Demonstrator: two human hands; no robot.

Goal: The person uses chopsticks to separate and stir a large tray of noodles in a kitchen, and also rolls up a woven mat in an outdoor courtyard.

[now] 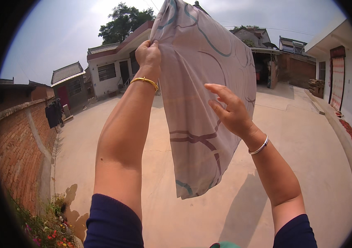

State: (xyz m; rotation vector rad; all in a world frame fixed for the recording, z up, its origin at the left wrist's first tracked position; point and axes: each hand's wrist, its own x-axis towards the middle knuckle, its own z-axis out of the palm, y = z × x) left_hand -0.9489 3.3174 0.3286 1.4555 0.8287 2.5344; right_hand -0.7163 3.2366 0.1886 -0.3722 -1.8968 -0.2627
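A large pale grey-pink cloth (200, 107) with curving purple and teal lines, like a bed sheet, hangs down in front of me. My left hand (148, 54) is raised and pinches its left edge near the top. On that wrist is a yellow bangle (145, 82). Lower and to the right, my right hand (233, 108) is held up before the cloth, fingers apart and curved, gripping nothing. Whether its fingertips touch the fabric I cannot tell. A silver bangle (259, 145) circles the right wrist. The cloth's top runs out of view.
Around me lies a concrete yard (114, 124). A brick wall (23, 157) with flowers (54, 235) below it runs along the left. Dark clothes (54, 113) hang farther back. At right, a raised ledge (341, 140) with red things spread on it borders a white building (349, 78).
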